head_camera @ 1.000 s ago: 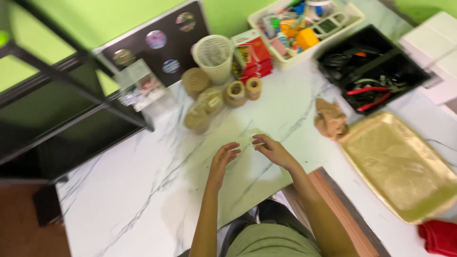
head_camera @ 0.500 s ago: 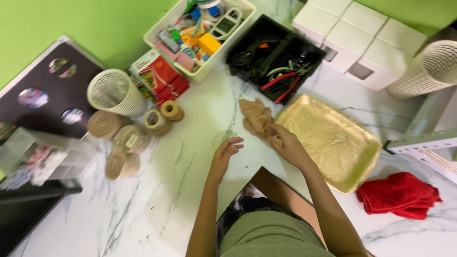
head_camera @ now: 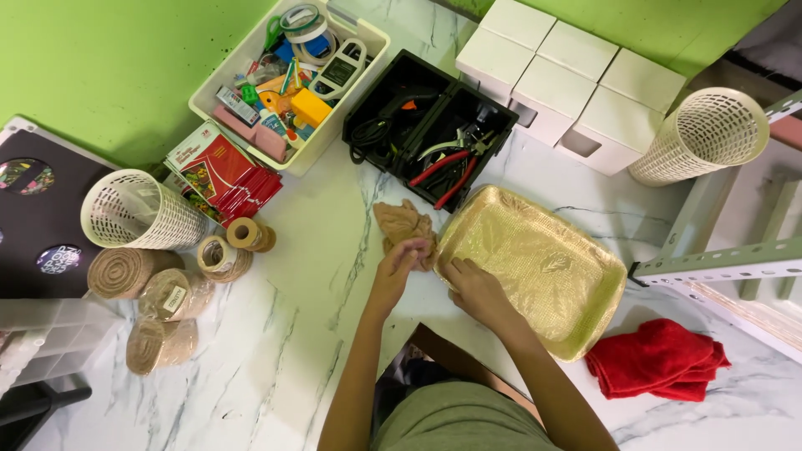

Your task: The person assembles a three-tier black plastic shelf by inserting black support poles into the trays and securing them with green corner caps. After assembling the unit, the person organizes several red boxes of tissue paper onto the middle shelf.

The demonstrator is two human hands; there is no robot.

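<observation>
My left hand (head_camera: 399, 260) closes on the near edge of a crumpled tan cloth (head_camera: 403, 224) lying on the white marble table (head_camera: 276, 334). My right hand (head_camera: 469, 286) rests on the near left rim of a shiny gold rectangular tray (head_camera: 543, 267), fingers curled over the edge. Cloth and tray lie side by side, the cloth just left of the tray's corner.
A black tool tray (head_camera: 430, 125) with pliers sits behind. A cream bin of stationery (head_camera: 292, 75), red packets (head_camera: 225, 175), white mesh baskets (head_camera: 138, 213) (head_camera: 702, 138), jute and twine rolls (head_camera: 171, 292), white boxes (head_camera: 568, 79) and a red cloth (head_camera: 656, 359) surround the table.
The view swung right from the table's left part to the tray. Both hands moved right: the left reached the tan cloth, the right went from the cloth to the tray's rim.
</observation>
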